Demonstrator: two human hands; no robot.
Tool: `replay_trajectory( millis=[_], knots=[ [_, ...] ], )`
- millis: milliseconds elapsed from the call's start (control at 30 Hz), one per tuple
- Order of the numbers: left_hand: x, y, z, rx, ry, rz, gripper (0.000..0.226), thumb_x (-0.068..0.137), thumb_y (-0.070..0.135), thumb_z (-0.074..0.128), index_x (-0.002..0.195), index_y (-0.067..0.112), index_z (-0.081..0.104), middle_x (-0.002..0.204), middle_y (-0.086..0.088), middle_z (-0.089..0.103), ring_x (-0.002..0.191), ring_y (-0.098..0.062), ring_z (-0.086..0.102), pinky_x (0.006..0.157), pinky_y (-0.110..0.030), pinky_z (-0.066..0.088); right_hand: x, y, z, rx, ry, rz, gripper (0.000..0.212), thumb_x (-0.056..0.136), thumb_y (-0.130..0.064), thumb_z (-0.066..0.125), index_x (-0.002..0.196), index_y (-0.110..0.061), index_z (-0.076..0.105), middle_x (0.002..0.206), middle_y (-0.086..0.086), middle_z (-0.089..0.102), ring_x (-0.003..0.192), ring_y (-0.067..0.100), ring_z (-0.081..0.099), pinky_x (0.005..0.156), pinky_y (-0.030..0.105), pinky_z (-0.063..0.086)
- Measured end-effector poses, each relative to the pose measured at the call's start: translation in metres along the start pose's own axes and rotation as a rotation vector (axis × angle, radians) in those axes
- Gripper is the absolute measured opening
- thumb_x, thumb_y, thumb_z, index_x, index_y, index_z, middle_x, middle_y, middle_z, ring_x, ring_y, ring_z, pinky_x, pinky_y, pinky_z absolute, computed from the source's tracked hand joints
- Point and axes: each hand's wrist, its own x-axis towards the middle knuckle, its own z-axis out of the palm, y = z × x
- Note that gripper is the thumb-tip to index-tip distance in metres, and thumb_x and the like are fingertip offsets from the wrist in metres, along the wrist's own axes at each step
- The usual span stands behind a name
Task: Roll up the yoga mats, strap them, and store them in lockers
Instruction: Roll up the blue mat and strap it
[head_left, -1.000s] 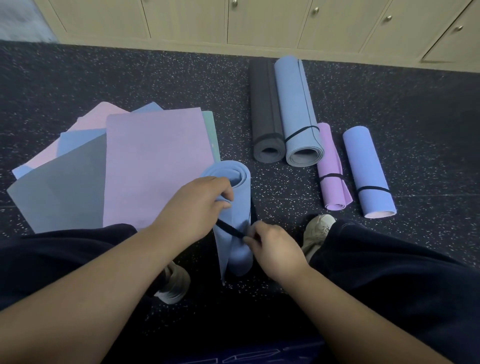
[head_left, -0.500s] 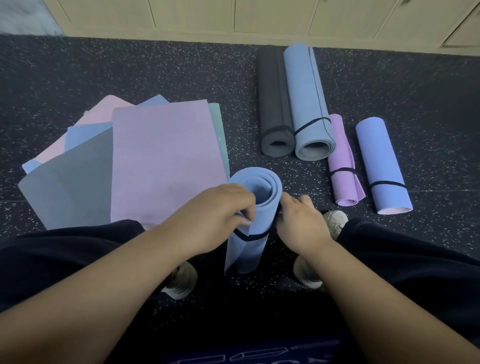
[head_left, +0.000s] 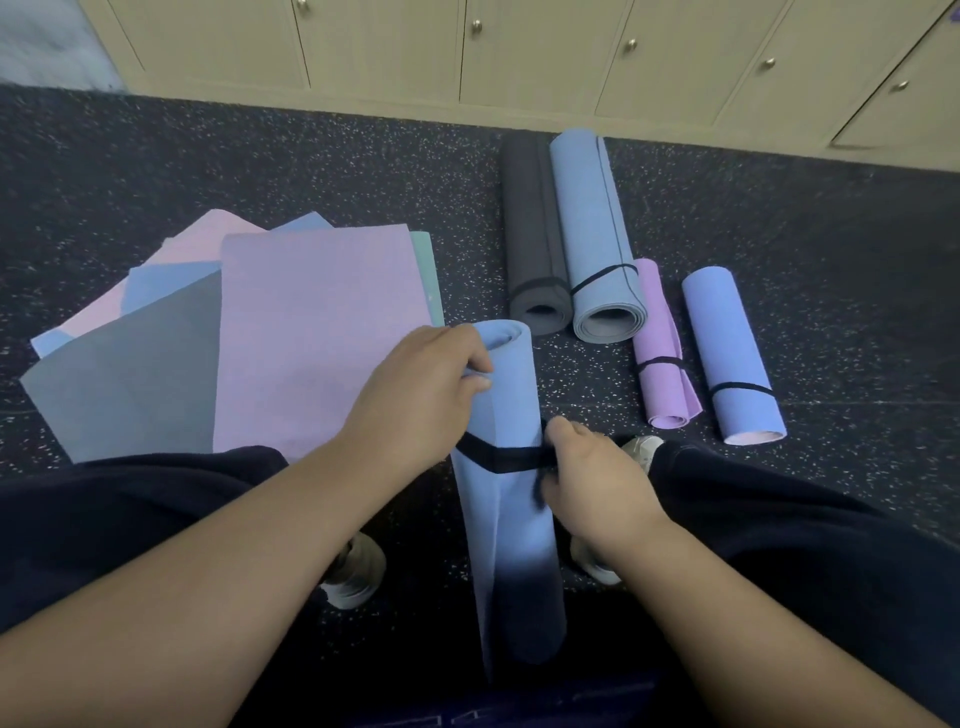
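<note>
1. Along the far wall stand the lockers (head_left: 519, 47), and every door that shows is shut, so what is inside cannot be seen.
2. On the dark speckled floor (head_left: 260, 166), four rolled mats lie side by side near the lockers: a black rolled mat (head_left: 532, 234), a light blue rolled mat (head_left: 592, 228), a purple rolled mat (head_left: 660, 343) and a blue rolled mat (head_left: 727, 353). Each one has a dark strap around it near its close end.
3. To the left lies a pile of flat mats (head_left: 311, 332), still unrolled, with a purple one on top and grey, pink, blue and green ones peeking out under it.
4. Between the person's knees is the blue mat in hand (head_left: 511, 519), rolled up and pointing away from the person.
5. A black strap (head_left: 498, 457) goes across this roll, about a third of the way down from its far end.
6. The left hand (head_left: 415, 400) holds the roll near its far end, fingers curled tight on the mat's left side.
7. The right hand (head_left: 592, 483) is on the roll's right side, its fingers pinched shut on the strap where it comes around the roll.
8. Pale shoes (head_left: 353, 577) show on both sides of the roll.
</note>
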Motion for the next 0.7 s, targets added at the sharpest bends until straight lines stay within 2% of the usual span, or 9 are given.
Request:
replay_trajectory(
  millis=[133, 233, 367, 467, 567, 633, 700],
  knots=[
    [-0.003, 0.013, -0.013, 0.008, 0.039, -0.027, 0.009, 0.093, 0.022, 0.059, 0.100, 0.018, 0.057, 0.100, 0.009, 0.054, 0.108, -0.014, 0.042, 0.088, -0.032, 0.037, -0.018, -0.013, -0.009, 0.083, 0.107, -0.144, 0.024, 0.087, -0.013, 0.050, 0.110, -0.015, 0.055, 0.108, 0.004, 0.058, 0.102, 0.028, 0.052, 0.080, 0.035, 0.041],
    [-0.006, 0.024, -0.021, -0.018, 0.041, 0.000, 0.009, 0.093, 0.023, 0.058, 0.100, 0.019, 0.057, 0.104, 0.009, 0.056, 0.108, -0.015, 0.042, 0.090, -0.037, 0.039, -0.033, -0.020, -0.013, 0.040, 0.146, -0.210, 0.016, 0.085, -0.010, 0.052, 0.100, -0.010, 0.057, 0.104, 0.006, 0.058, 0.098, 0.029, 0.053, 0.080, 0.036, 0.041],
    [-0.014, 0.039, -0.020, -0.007, 0.021, 0.094, 0.011, 0.093, 0.023, 0.057, 0.103, 0.019, 0.060, 0.107, 0.009, 0.059, 0.108, -0.017, 0.043, 0.086, -0.035, 0.038, -0.052, -0.024, -0.022, -0.043, 0.236, -0.303, 0.015, 0.074, -0.019, 0.058, 0.084, -0.008, 0.062, 0.082, 0.008, 0.062, 0.075, 0.031, 0.059, 0.065, 0.036, 0.051],
    [-0.018, 0.050, -0.015, -0.016, 0.055, 0.199, 0.010, 0.091, 0.020, 0.061, 0.099, 0.014, 0.065, 0.100, 0.002, 0.061, 0.102, -0.023, 0.047, 0.082, -0.040, 0.041, -0.065, -0.031, -0.026, -0.066, 0.261, -0.363, 0.027, 0.072, -0.031, 0.043, 0.075, -0.011, 0.061, 0.073, 0.004, 0.060, 0.064, 0.026, 0.058, 0.055, 0.033, 0.053],
    [-0.020, 0.059, -0.013, -0.062, 0.042, 0.217, 0.009, 0.089, 0.021, 0.064, 0.096, 0.016, 0.067, 0.099, 0.003, 0.064, 0.100, -0.023, 0.049, 0.084, -0.044, 0.043, -0.070, -0.032, -0.025, -0.009, 0.200, -0.400, 0.037, 0.074, -0.029, 0.037, 0.088, -0.008, 0.065, 0.086, 0.008, 0.062, 0.075, 0.029, 0.057, 0.065, 0.041, 0.054],
    [-0.019, 0.061, -0.016, -0.083, 0.019, 0.188, 0.010, 0.089, 0.023, 0.064, 0.097, 0.019, 0.068, 0.100, 0.008, 0.064, 0.102, -0.020, 0.049, 0.088, -0.042, 0.041, -0.069, -0.031, -0.027, 0.135, 0.240, -0.378, 0.043, 0.076, -0.031, 0.038, 0.104, -0.012, 0.066, 0.098, 0.005, 0.059, 0.088, 0.027, 0.055, 0.080, 0.038, 0.050],
    [-0.018, 0.058, -0.019, -0.128, 0.006, 0.136, 0.008, 0.087, 0.024, 0.066, 0.094, 0.023, 0.069, 0.088, 0.017, 0.059, 0.101, -0.018, 0.050, 0.090, -0.040, 0.041, -0.067, -0.029, -0.033, 0.331, 0.328, -0.323, 0.028, 0.079, -0.026, 0.048, 0.097, -0.015, 0.066, 0.098, 0.001, 0.055, 0.092, 0.020, 0.052, 0.086, 0.032, 0.044]
  ],
)
